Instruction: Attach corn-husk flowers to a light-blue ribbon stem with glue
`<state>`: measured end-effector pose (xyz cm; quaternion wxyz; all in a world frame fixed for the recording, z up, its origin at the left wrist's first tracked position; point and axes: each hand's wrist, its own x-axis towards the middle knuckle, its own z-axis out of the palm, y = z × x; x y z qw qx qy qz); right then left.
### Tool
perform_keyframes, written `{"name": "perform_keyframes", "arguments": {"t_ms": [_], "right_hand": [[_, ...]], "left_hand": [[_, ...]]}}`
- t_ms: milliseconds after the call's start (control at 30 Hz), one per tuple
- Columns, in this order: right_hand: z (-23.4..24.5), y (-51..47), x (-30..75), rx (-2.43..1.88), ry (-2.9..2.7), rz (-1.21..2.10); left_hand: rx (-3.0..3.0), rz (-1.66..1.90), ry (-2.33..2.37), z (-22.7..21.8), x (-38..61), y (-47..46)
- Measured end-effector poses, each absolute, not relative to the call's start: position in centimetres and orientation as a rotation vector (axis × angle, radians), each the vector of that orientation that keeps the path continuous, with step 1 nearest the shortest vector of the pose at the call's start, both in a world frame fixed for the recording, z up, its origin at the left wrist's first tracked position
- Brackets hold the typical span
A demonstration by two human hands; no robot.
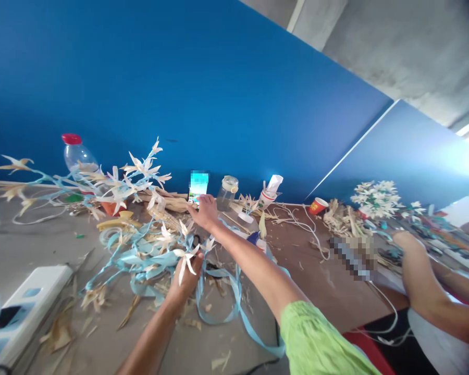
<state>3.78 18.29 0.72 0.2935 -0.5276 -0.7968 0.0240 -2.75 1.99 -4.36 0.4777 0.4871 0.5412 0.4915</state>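
Note:
My left hand (188,281) is closed round the stem of a white artificial flower (186,256), low over the near side of the table. Stretched farther out, my right hand (206,214) is at the lower edge of a lit phone (199,182) leaning upright against the blue partition. Its fingers are extended and hold nothing that I can see; whether they touch the screen is unclear. Light blue ribbon (238,297) trails in loops between my arms. Left of my hands lies a tangle of blue-wrapped stems (140,263) with pale flowers.
At the back stand a clear jar (227,190), a paper cup (266,198) and a red cup (318,206). A red-capped bottle (78,153) is behind the flowers. A white power strip (35,297) lies front left. Another person's arm (426,291) is at the right.

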Motion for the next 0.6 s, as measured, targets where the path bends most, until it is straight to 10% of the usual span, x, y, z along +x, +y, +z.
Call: {"name": "perform_keyframes", "arguments": {"t_ms": [600], "right_hand": [[2.4,21.8,7.4,-1.293,-2.208,-0.011]], "left_hand": [[1.183,1.190,1.323,-4.1,-2.7,1.8]]}}
